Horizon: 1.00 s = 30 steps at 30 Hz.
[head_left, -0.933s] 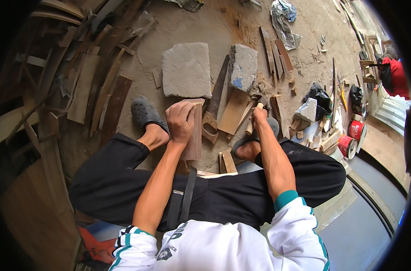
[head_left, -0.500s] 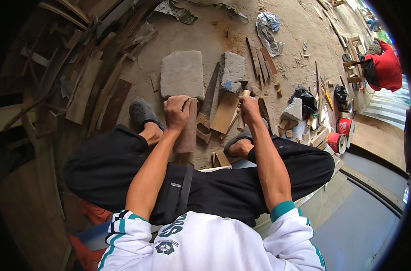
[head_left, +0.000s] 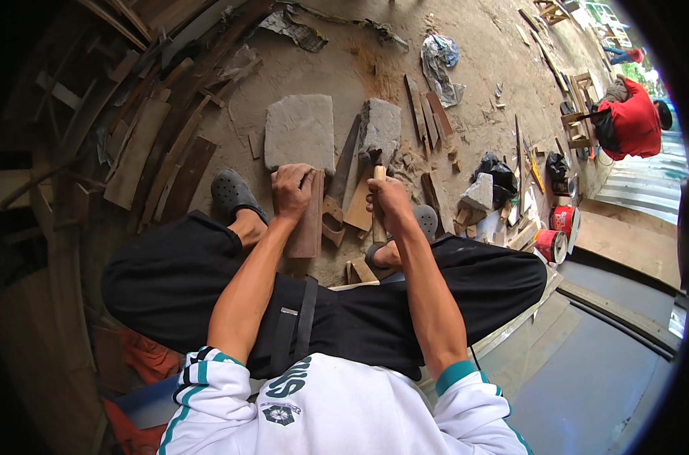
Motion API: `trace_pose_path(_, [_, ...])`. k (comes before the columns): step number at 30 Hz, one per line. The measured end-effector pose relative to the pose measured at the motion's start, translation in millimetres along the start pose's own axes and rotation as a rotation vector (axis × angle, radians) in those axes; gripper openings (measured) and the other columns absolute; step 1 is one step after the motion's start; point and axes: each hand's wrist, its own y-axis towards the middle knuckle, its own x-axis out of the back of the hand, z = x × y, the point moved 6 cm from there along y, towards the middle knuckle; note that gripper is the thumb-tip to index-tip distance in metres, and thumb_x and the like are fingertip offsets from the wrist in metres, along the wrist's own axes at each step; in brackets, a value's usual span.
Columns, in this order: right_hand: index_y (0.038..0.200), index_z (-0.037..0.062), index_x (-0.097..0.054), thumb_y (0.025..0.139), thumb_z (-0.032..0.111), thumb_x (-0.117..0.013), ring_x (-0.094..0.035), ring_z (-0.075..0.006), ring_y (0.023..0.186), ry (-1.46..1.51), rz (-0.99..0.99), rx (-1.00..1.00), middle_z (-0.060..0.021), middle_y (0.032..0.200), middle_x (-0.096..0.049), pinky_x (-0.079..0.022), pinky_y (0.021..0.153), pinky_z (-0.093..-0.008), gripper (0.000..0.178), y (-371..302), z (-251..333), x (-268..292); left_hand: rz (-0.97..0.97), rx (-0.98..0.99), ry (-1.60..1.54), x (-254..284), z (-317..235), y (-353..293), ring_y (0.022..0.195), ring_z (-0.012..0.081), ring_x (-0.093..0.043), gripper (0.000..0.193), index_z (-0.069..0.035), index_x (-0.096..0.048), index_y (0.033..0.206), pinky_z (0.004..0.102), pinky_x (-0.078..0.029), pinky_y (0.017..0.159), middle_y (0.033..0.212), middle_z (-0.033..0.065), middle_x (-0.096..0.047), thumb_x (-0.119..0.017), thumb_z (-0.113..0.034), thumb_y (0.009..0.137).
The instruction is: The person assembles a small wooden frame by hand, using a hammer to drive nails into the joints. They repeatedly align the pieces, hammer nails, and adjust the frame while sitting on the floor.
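My left hand [head_left: 293, 189] grips a reddish-brown wooden board [head_left: 306, 231] by its far end, fingers closed over it. That end meets the near edge of a flat grey concrete slab [head_left: 299, 129]. To the right, my right hand [head_left: 392, 201] is wrapped round the wooden handle of a hammer [head_left: 378, 221], whose dark head points away from me, in front of a smaller concrete block [head_left: 380, 125]. Between the hands lies a handsaw [head_left: 333, 216], blade pointing away. A lighter board [head_left: 358, 205] is partly hidden behind the hammer.
Scrap planks [head_left: 144, 152] pile up on the left. On the right are a black plastic bag [head_left: 497, 178], a broken concrete lump [head_left: 479, 192], wood offcuts and red cans [head_left: 563, 220]. Narrow wood strips [head_left: 428, 114] lie farther off. A person in red [head_left: 634, 121] crouches at far right.
My right hand has moved left with the hammer, closer to the board and handsaw. My left hand keeps its hold on the board. The whole view has shifted a little.
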Motion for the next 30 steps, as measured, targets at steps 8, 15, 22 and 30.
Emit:
trace_pose_path(8, [0.091,0.0057,-0.051,0.093,0.010,-0.059,-0.050,-0.0124,0.059,-0.015,0.081,0.016,-0.0010,0.076,-0.049,-0.043,0.049,-0.0288,0.009,-14,-2,-12,-0.018,0.014,0.003,2,-2,0,0.095,0.0240,-0.063,0.010,-0.011,-0.070,0.092,0.0379,-0.043,0.083,0.094,0.0032,-0.070,-0.071,-0.018,0.084])
trace_pose_path(15, [0.090,0.0068,-0.052,0.093,0.010,-0.059,-0.050,-0.0125,0.059,-0.034,0.115,0.009,-0.0009,0.076,-0.049,-0.043,0.050,-0.0287,0.009,-12,-8,-14,-0.007,0.032,0.000,3,-2,1,0.096,0.0241,-0.062,0.010,-0.011,-0.071,0.092,0.0381,-0.042,0.084,0.094,0.0029,-0.070,-0.070,-0.018,0.085])
trace_pose_path(22, [0.095,0.0061,-0.053,0.094,0.014,-0.061,-0.050,-0.0109,0.059,-0.093,0.128,0.009,0.0005,0.075,-0.050,-0.043,0.051,-0.0292,0.012,-14,-12,-15,-0.010,0.043,-0.010,3,-4,2,0.096,0.0235,-0.062,0.010,-0.011,-0.071,0.092,0.0381,-0.042,0.084,0.094,0.0021,-0.070,-0.070,-0.018,0.085])
trace_pose_path(30, [0.095,0.0092,-0.053,0.095,0.022,-0.064,-0.050,-0.0079,0.058,-0.288,0.227,0.122,0.0035,0.072,-0.048,-0.041,0.048,-0.0254,0.017,-31,-5,-35,0.003,-0.051,0.087,3,-10,0,0.097,0.0209,-0.062,0.013,-0.014,-0.070,0.094,0.0390,-0.042,0.085,0.097,-0.0001,-0.069,-0.069,-0.019,0.083])
